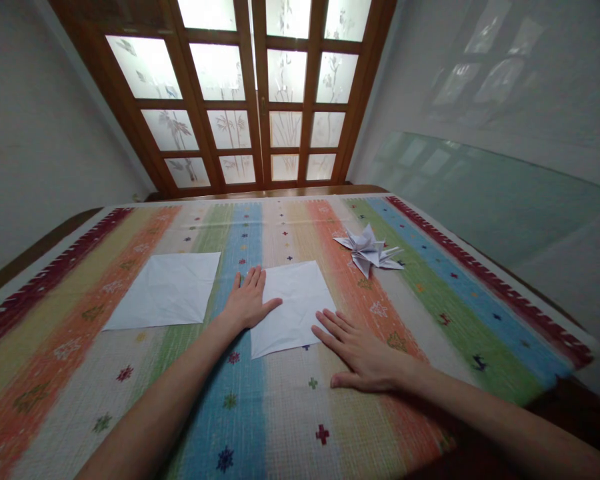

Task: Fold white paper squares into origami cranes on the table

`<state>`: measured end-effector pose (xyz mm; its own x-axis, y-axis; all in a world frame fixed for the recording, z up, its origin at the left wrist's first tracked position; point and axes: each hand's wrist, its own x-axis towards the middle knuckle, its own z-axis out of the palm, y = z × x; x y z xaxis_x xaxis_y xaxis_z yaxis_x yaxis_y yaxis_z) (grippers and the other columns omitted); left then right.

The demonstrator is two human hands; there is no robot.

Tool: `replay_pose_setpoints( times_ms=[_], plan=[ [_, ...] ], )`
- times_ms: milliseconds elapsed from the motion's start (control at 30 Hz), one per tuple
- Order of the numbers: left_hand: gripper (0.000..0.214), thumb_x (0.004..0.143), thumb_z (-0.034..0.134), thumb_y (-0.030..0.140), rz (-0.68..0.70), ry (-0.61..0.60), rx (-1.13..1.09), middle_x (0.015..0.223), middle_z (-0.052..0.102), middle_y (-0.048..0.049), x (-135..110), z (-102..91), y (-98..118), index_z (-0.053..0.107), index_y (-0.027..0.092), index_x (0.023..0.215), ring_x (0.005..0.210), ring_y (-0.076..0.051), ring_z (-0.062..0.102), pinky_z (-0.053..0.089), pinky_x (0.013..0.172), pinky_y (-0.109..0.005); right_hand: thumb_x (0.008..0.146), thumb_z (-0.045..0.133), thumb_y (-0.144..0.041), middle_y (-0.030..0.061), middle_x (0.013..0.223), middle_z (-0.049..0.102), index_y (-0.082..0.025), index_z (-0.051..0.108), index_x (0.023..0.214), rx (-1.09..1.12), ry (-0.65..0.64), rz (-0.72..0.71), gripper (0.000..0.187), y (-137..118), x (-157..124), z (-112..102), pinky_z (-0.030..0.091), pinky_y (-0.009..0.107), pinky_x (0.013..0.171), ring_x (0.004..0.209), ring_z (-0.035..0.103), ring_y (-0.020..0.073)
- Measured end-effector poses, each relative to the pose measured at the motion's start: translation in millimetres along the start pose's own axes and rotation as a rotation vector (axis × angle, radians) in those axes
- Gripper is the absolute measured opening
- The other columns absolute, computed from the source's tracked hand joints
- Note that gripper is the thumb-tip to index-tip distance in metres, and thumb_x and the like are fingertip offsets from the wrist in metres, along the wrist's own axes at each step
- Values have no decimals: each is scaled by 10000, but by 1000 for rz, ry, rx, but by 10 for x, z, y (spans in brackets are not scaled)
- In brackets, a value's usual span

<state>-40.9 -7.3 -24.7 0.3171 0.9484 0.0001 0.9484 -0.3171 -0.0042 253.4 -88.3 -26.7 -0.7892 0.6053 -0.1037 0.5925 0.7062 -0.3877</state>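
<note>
My left hand (247, 301) lies flat and open, fingers together, on the left edge of a white paper sheet (295, 300) spread on the striped cloth (260, 413). My right hand (361, 353) rests flat and open on the cloth, its fingertips touching the sheet's lower right corner. A second white sheet (167, 290) lies flat to the left, apart from both hands. A folded white paper star figure (369, 251) sits farther back on the right.
The colourful striped cloth covers the whole table, with dark red borders (480, 270) near its side edges. A wooden door with frosted glass panes (260, 93) stands behind the table. Pale walls close in on both sides.
</note>
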Motion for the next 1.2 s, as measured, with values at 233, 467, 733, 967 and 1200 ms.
replay_pose_setpoints(
  times_ms=[233, 467, 733, 967, 1200],
  plan=[
    [808, 863, 362, 712, 563, -57, -96, 1561, 301, -130, -370, -60, 361, 319, 193, 1481, 1448, -341, 231, 190, 1156, -530, 876, 519, -596, 173, 1582, 192, -165, 272, 1511, 70, 33, 26, 806, -23, -47, -16, 189, 539, 1179, 1474, 145, 321],
    [578, 961, 392, 451, 548, -20, 8, 1492, 403, -187, -528, -40, 612, 374, 123, 1437, 1372, -361, 376, 353, 1068, -518, 910, 480, -314, 112, 1147, 665, -206, 642, 1147, 119, 702, 239, 306, 370, 91, -141, 476, 458, 967, 1085, 609, 255],
    [428, 929, 348, 82, 506, 61, 79, 1289, 585, -234, -580, -167, 682, 488, 101, 1333, 1058, -280, 646, 530, 817, -408, 830, 507, -223, 144, 1305, 549, -189, 699, 1007, -296, 958, 504, 263, 1036, 215, -373, 376, 537, 1010, 1226, 463, 336],
    [313, 880, 405, 239, -486, 508, -495, 758, 708, -73, -343, -610, -290, 681, 94, 907, 698, -206, 655, 506, 594, -290, 858, 412, -168, 157, 1057, 700, -146, 689, 1019, -361, 833, 531, 321, 1126, 271, -414, 456, 449, 895, 970, 619, 296],
    [365, 888, 406, 288, -562, 922, -124, 1195, 680, -80, -935, -820, -1165, 672, 143, 1092, 1101, -305, 631, 490, 919, -425, 826, 407, -167, 130, 1016, 712, -166, 685, 1015, -339, 929, 552, 336, 1230, 231, -498, 471, 425, 856, 925, 629, 276]
  ],
)
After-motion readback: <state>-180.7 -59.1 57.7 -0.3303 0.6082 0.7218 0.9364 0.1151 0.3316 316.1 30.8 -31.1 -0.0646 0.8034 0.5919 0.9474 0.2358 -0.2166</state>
